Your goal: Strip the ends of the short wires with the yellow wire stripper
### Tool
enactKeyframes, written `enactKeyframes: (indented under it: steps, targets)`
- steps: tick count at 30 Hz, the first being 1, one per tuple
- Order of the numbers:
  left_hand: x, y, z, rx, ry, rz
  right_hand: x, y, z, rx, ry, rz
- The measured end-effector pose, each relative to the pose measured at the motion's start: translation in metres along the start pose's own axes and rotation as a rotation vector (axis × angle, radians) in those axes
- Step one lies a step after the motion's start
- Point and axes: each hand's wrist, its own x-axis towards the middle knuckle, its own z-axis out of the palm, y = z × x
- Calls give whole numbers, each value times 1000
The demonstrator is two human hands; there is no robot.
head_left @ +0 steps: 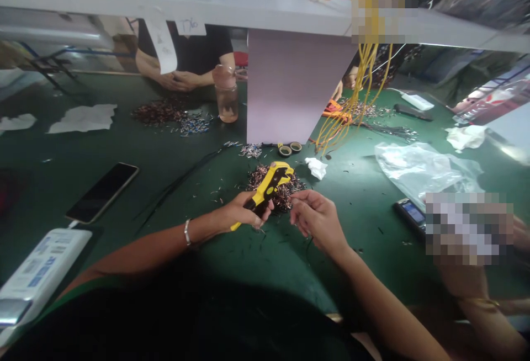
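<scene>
Stripper [267,187], yellow and black, held in the left hand [244,212], fingers closed firmly round the grip, head tilted up and overlapping the far edge of the hand's view over the heap [290,192] of cut wire bits. Right hand [317,220] just beside the heap, on the near side, fingers curled, thumb and forefinger close together; a thin dark strand may hang below, but whether it has hold of anything cannot be told. Bracelet [187,232] on the left wrist. Judgement on technique: a full-palm hold suits this tool, with the head kept square to the work and lifted clear of the loose bits. Heap lies on a green mat [348,206], with stray bits scattered nearest the hands. Containers: clear bottle [226,99] far left of the heap, part filled with pinkish liquid; crumpled plastic bag [426,170] right of the heap, its contents hard to make out. Tape rolls [285,150] just beyond the heap, tissue [316,168] beside it. Yellow wires [351,118] hang beyond and right of the heap. Phone [101,192] left of the heap. Across the mat, beyond the heap, a co-worker's hands [176,80] rest clasped near the bottle.
</scene>
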Motion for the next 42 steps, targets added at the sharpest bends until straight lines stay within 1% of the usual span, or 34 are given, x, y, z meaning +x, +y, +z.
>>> enactKeyframes:
  steps: [2,4,6,8,10,14,17,20,27,31,42]
  targets:
    - [-1,2,1,-9,-7,2,0,-1,1,-62,37,-6]
    - [0,2,1,29,3,10,-1,-3,3,-122,85,-12]
    - [1,0,1,126,19,21,-1,-5,4,-157,118,-22]
    - [3,-3,0,266,40,49,-1,-4,5,-147,123,-25]
    - [4,-7,-1,425,48,98,-1,-3,5,-96,94,-20]
    - [2,-11,0,738,71,234,0,0,4,29,-23,1]
    - [1,-13,2,923,140,341,-1,-1,4,125,-88,21]
    - [0,-14,4,1051,190,425,-1,-1,4,178,-125,38]
    - [-2,-14,5,1197,273,533,-2,0,3,180,-131,59]
    - [-2,-17,4,1230,279,589,-2,-2,4,176,-135,58]
    - [0,-23,2,1244,277,540,-2,-2,4,149,-138,73]
